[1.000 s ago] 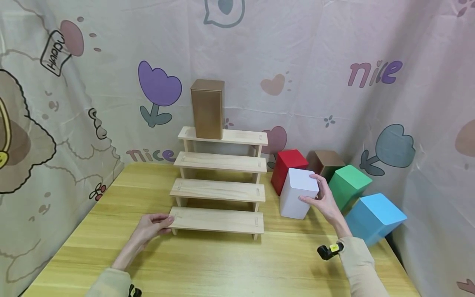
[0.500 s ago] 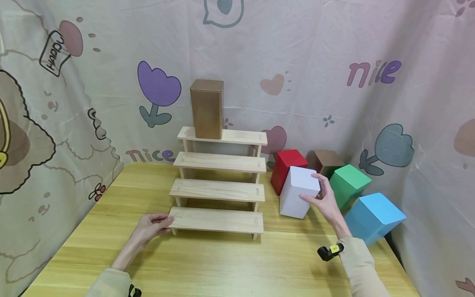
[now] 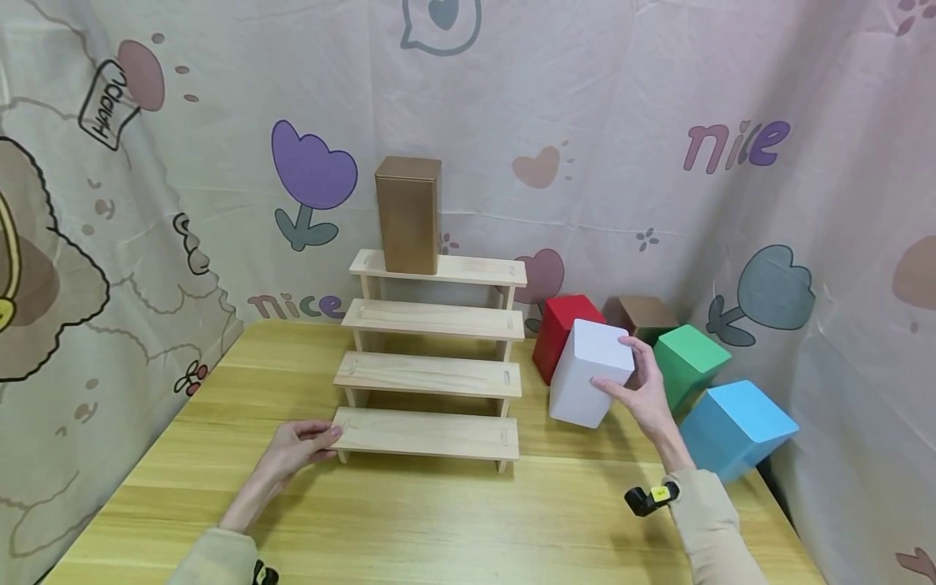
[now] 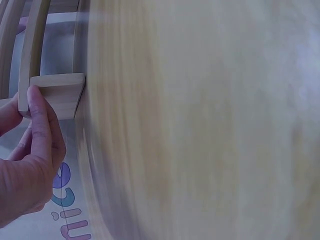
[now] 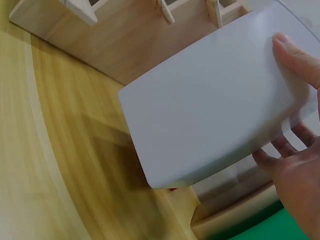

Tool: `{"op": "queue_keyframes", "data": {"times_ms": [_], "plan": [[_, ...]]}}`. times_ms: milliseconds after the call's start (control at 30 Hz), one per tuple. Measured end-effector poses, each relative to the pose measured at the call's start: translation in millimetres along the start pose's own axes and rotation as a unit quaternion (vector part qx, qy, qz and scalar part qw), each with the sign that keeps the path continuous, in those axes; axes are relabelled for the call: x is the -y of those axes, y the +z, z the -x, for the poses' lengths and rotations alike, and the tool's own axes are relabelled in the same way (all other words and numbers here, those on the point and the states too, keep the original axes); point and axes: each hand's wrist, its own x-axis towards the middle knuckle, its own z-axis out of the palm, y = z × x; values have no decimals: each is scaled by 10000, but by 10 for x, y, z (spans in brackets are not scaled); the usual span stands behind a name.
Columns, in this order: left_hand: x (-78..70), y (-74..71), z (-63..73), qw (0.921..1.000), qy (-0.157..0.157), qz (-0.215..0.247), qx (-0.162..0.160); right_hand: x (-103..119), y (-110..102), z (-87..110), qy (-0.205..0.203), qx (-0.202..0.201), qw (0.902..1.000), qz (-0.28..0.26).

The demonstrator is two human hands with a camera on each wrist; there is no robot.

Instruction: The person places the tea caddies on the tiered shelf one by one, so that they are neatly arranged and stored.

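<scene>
R hand (image 3: 645, 394) pinches white box (image 3: 585, 366) btwn thumb & fingers, box tilted just in front of red box (image 3: 569, 315), right of wooden stand (image 3: 427, 432). L hand (image 3: 296, 447) pinches stand's bottom step, left end.

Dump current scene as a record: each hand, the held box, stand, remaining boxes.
left_hand: left hand pinches the left end of the lowest step
right_hand: right hand grips the white box between thumb and fingers
white_box_pose: tilted, appears lifted off the table
stand: four-step wooden stand
on_stand: upright brown box, top step, left of center
right_of_stand: red box, second brown box, green box, blue box
</scene>
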Motion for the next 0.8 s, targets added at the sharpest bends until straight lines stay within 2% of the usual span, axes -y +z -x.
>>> {"op": "queue_keyframes", "data": {"times_ms": [233, 800], "plan": [[-1, -14, -5, 10000, 37, -22, 56, 102, 29, -3, -405, -67, 9984, -386], [6, -1, -4, 10000, 3, -69, 7, 521, 90, -61, -707, -301, 9954, -568]]}}
